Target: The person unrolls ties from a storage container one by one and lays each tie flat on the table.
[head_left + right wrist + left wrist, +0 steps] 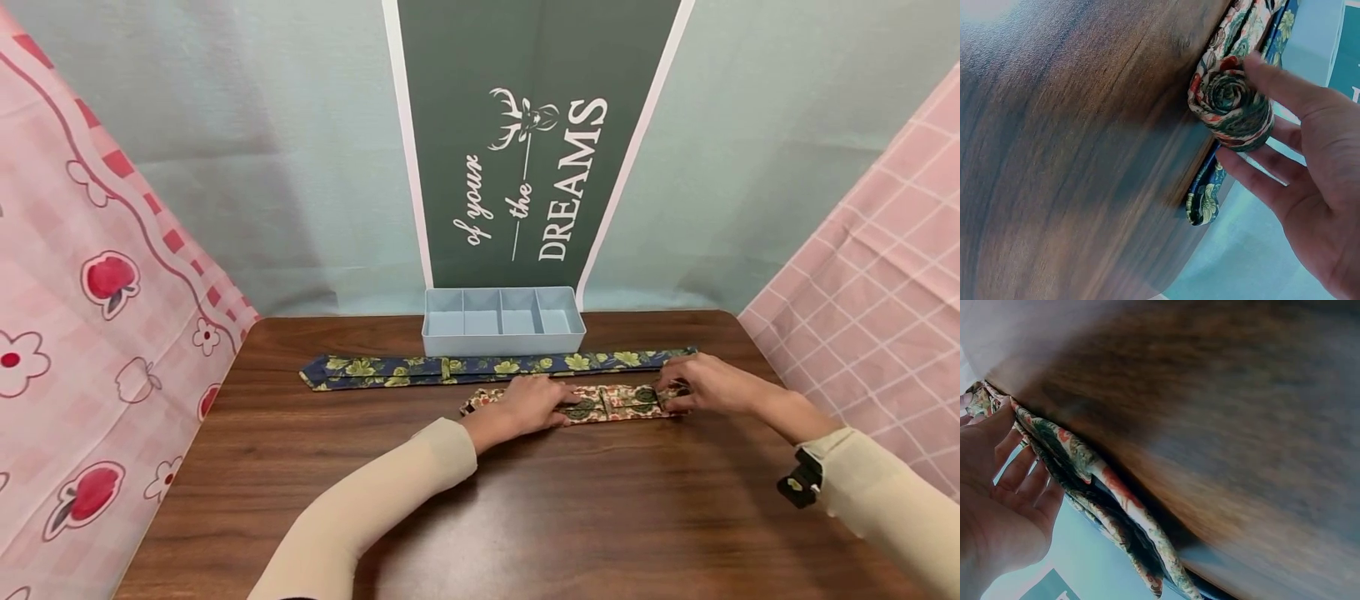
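Note:
A cream necktie point(626, 402) with a red and green floral pattern lies lengthwise on the table, its back side up. My left hand point(531, 403) is on its left part, thumb along the near edge and fingers along the far edge. At the right end, my right hand point(697, 383) holds the tie's rolled-up end point(1229, 97), thumb on one side and fingers on the other. The spiral of the roll faces the right wrist camera. The open folds of the tie's wide end point(1129, 494) show in the left wrist view.
A navy necktie point(390, 371) with yellow-green flowers stretches straight behind the cream one. Beyond it, a light blue box point(502, 344) with several compartments stands at the back edge of the wooden table point(570, 517). Curtains hang behind and on both sides.

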`<act>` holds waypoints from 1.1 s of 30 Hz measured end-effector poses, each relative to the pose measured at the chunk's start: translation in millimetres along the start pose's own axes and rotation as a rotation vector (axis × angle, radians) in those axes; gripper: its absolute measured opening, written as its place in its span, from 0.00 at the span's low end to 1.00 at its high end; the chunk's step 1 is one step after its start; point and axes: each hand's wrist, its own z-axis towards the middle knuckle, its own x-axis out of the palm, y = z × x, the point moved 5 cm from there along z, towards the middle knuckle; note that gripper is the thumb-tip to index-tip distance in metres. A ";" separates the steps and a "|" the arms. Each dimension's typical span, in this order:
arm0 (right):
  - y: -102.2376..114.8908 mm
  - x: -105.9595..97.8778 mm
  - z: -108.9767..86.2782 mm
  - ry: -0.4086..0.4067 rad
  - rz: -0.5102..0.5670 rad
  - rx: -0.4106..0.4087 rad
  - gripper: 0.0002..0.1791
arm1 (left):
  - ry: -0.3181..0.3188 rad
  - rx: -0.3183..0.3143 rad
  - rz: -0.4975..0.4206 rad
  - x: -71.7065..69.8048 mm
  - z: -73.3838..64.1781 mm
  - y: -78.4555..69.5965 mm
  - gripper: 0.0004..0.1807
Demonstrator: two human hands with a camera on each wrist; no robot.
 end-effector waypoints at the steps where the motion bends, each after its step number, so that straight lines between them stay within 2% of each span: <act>1: -0.4 0.1 -0.3 -0.002 0.000 0.003 0.13 | -0.001 -0.001 -0.002 -0.2 -1.0 0.8 0.27; 10: -7.2 3.0 -6.9 -0.002 -0.042 -0.044 0.25 | -0.017 -0.010 -0.017 -3.1 -10.8 8.0 0.26; 16: -8.8 5.3 -10.5 -0.002 -0.018 -0.070 0.30 | -0.008 -0.007 -0.016 -3.3 -16.0 13.0 0.26; 21: -7.9 5.5 -11.3 -0.044 -0.024 -0.083 0.25 | -0.004 -0.020 -0.021 -3.5 -19.7 17.8 0.26; 28: -6.9 3.8 -7.4 -0.072 -0.027 -0.028 0.14 | -0.008 -0.023 -0.021 -4.0 -26.1 23.6 0.26; 33: -7.5 2.4 -8.7 -0.084 -0.004 -0.027 0.16 | -0.007 -0.035 -0.038 -5.5 -31.6 28.5 0.26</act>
